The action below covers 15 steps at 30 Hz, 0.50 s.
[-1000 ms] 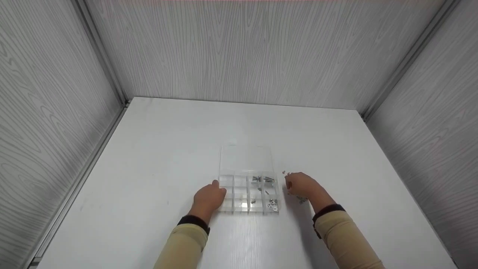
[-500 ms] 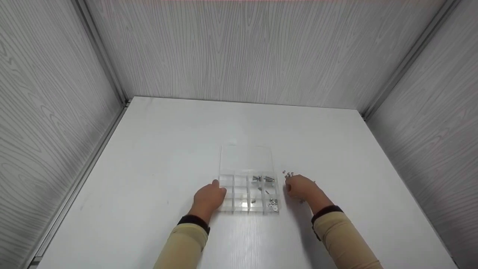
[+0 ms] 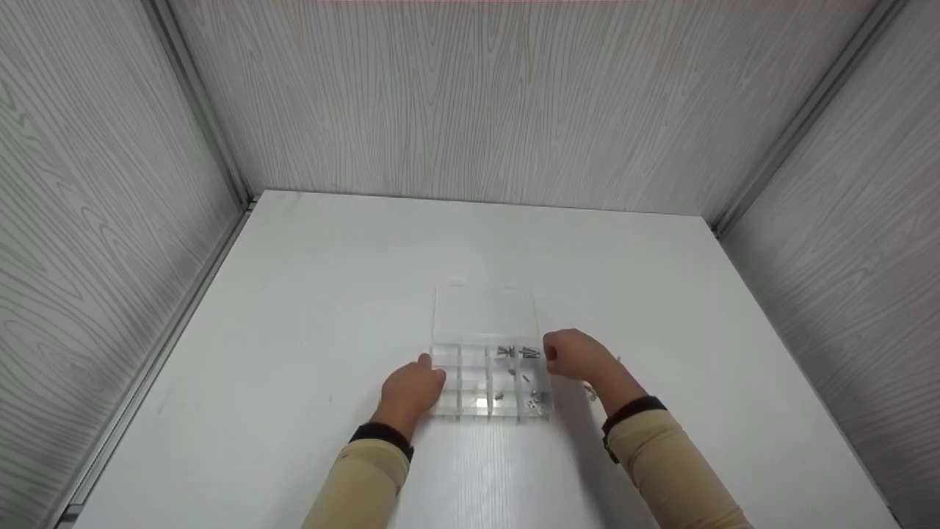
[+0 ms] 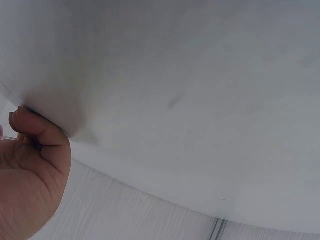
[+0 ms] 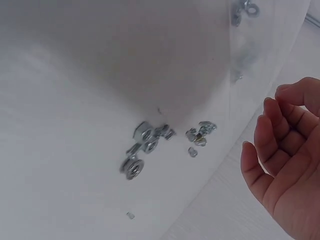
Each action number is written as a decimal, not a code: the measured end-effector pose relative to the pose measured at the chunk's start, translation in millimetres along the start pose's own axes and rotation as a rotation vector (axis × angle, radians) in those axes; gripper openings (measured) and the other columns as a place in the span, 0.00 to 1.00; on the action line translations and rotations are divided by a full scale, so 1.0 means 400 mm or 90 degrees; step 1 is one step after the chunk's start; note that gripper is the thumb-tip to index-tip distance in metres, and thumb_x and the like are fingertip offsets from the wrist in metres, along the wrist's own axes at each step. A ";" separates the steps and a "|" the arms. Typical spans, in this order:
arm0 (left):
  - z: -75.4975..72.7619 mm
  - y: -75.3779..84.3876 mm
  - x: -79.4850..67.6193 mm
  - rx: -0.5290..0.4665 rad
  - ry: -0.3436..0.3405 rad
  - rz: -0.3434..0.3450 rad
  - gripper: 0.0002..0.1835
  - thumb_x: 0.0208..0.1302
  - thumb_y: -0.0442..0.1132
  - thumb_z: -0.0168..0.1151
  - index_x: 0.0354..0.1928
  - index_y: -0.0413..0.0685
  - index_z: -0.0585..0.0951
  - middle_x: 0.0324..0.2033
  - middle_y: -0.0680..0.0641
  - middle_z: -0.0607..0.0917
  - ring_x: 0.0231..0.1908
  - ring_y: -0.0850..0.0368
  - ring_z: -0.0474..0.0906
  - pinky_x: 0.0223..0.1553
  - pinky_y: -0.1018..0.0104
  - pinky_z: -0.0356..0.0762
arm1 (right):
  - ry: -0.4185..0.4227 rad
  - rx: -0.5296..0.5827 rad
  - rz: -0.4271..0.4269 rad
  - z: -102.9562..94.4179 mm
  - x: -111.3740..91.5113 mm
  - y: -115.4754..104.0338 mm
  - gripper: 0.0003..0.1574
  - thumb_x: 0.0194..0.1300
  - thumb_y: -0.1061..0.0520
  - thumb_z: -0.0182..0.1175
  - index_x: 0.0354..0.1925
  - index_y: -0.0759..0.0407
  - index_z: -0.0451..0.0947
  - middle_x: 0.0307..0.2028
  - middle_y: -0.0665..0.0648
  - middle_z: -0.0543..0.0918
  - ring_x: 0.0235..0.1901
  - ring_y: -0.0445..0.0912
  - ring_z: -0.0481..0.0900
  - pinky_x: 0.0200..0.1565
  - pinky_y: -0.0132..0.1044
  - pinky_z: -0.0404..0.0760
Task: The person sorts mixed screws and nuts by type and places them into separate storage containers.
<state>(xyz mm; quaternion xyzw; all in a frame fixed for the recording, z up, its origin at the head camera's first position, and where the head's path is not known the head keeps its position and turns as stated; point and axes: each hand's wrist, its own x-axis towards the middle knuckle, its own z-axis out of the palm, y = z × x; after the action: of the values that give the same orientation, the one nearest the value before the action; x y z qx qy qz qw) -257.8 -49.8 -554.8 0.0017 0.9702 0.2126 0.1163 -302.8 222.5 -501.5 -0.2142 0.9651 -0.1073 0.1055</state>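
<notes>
A clear plastic compartment box (image 3: 460, 382) lies in the head view with its transparent lid (image 3: 483, 312) folded back. Screws (image 3: 529, 353) occupy its far right compartments, and nuts (image 3: 536, 400) sit in the near right one. My left hand (image 3: 413, 389) grips the box's left edge, thumb on top. Over the right edge is my right hand (image 3: 580, 360), fingers curled. In the right wrist view, its thumb (image 5: 300, 92) meets the forefinger; anything between them is hidden. Loose nuts (image 5: 145, 134) and small screws (image 5: 205, 127) lie on the table beside the box.
The white table (image 3: 330, 279) carries the box near its middle. Grey wood-grain panels (image 3: 470, 103) enclose its back and sides. One tiny loose piece (image 5: 130, 215) lies apart from the other hardware in the right wrist view.
My right hand has moved left and slightly away from me, from the loose hardware to the box's right edge. My left hand and the box have stayed put.
</notes>
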 end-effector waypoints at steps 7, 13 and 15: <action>-0.005 0.007 -0.003 0.019 -0.007 -0.012 0.30 0.62 0.50 0.37 0.60 0.34 0.60 0.45 0.37 0.75 0.49 0.43 0.70 0.49 0.54 0.66 | -0.007 -0.005 -0.071 0.014 0.007 -0.067 0.06 0.49 0.62 0.57 0.24 0.53 0.69 0.19 0.47 0.69 0.21 0.41 0.66 0.23 0.33 0.66; -0.009 0.008 -0.007 0.022 -0.006 -0.010 0.30 0.63 0.50 0.37 0.60 0.34 0.60 0.46 0.37 0.75 0.50 0.43 0.69 0.49 0.54 0.66 | -0.004 -0.013 -0.115 0.025 0.011 -0.101 0.07 0.51 0.64 0.56 0.23 0.52 0.69 0.18 0.46 0.69 0.20 0.40 0.66 0.22 0.31 0.66; -0.008 0.007 -0.007 0.019 -0.006 -0.010 0.30 0.63 0.50 0.37 0.60 0.34 0.59 0.47 0.36 0.74 0.50 0.43 0.69 0.50 0.54 0.65 | -0.008 -0.018 -0.112 0.030 0.013 -0.101 0.07 0.52 0.62 0.56 0.23 0.51 0.70 0.19 0.45 0.69 0.21 0.39 0.67 0.22 0.31 0.67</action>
<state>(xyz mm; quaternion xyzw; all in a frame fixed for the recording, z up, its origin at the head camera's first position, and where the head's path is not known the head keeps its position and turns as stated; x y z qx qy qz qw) -256.1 -48.7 -550.2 -0.0029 0.9727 0.1974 0.1224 -288.7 182.4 -503.4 -0.3002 0.9433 -0.1015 0.0985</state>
